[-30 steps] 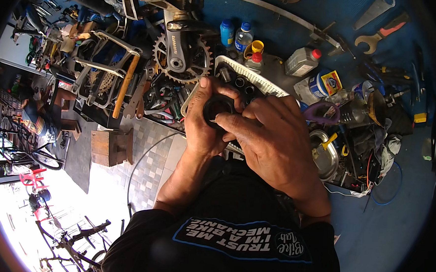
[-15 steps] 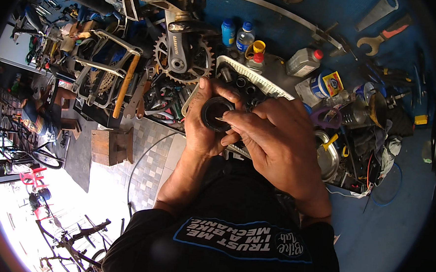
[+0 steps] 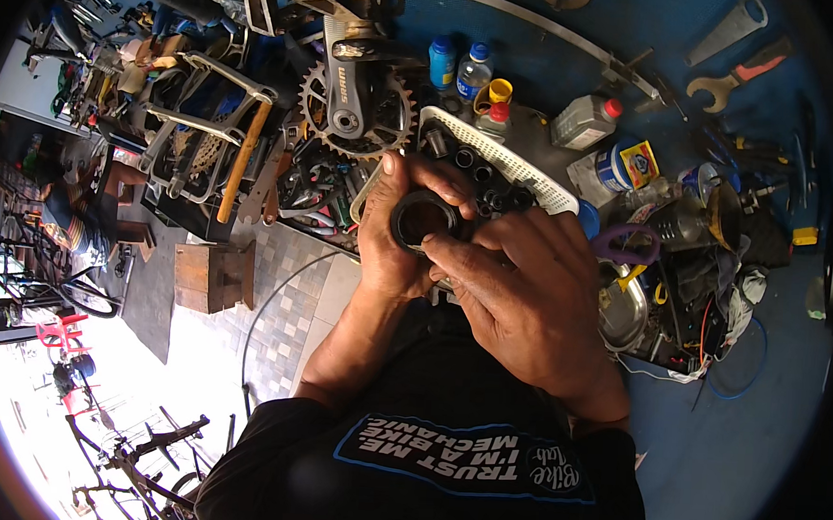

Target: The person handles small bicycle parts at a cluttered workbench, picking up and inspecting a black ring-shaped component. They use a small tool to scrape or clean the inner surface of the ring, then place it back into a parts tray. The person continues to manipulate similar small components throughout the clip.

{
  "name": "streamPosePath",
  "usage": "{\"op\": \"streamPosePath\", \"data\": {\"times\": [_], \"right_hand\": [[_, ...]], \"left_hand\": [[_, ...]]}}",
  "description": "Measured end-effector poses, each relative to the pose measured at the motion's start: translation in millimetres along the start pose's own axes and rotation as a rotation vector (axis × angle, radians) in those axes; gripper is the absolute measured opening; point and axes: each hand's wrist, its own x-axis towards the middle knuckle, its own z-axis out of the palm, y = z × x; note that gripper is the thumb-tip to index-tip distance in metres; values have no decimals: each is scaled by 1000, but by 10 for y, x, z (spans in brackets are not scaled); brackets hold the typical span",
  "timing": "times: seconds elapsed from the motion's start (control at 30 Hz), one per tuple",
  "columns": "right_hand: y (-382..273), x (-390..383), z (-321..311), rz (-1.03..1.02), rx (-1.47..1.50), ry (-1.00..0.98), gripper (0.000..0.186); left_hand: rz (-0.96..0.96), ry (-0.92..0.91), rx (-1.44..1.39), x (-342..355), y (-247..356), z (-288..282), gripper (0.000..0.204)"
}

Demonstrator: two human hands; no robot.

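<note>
My left hand (image 3: 385, 244) is wrapped round a black hollow ring-shaped part (image 3: 400, 229), its round opening turned up toward me. The inside of the part looks dark brown. At the lower right of its rim are the fingertips of my right hand (image 3: 537, 295), thumb and forefinger pinched together. Whatever sits in that pinch is hidden by the fingers. Just beyond my hands stands a cream perforated basket (image 3: 532, 172) with several black cylindrical parts (image 3: 482, 172) in it.
A bicycle crank with chainring (image 3: 348, 101) is beyond my left hand, above scattered tools (image 3: 312, 193). Small bottles (image 3: 474, 70) and a grey red-capped bottle (image 3: 584, 123) stand beyond the basket. A metal bowl (image 3: 624, 313) lies right of my right hand; a wooden box (image 3: 210, 277) is at left.
The black ring-shaped part has shifted slightly right and its opening faces me more. A thin pale tip at my right fingertips, visible before, is now hidden.
</note>
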Motion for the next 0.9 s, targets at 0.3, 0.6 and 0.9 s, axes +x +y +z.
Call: {"op": "streamPosePath", "data": {"times": [0.3,0.6,0.9], "right_hand": [[-36,-12,-38,-5,27,15,40],[-49,-51,-153,20,1,9,33],[-73,-57,-168,51,-3,-15,33]], "left_hand": [[-18,-109,-280,-13,-48,-26,70],[-120,-145,-516,-26,-37,27,69],[-150,-157,-573,-35,-32,44,68]]}}
